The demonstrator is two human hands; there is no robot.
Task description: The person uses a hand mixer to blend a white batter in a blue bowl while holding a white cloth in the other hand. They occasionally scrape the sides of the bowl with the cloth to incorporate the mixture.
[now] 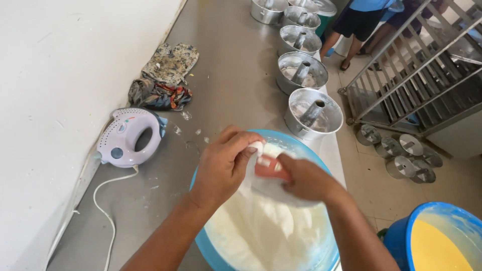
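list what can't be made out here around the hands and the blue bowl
Head view, the only one:
- Red-handled scraper: motion-blurred, and its blade is smeared with white batter; shape unclear.
- Left hand and right hand: fingertips blurred, grip unclear.
- Blue bowl: cut off by the bottom edge.
- Yellow batter tub: cut by the corner.
- Far tube pans: cut by the top edge; contents untellable.

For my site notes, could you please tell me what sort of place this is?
Probably a small baking kitchen: a row of metal tube pans on a steel counter, a hand mixer, and a blue bowl of white batter under both hands.
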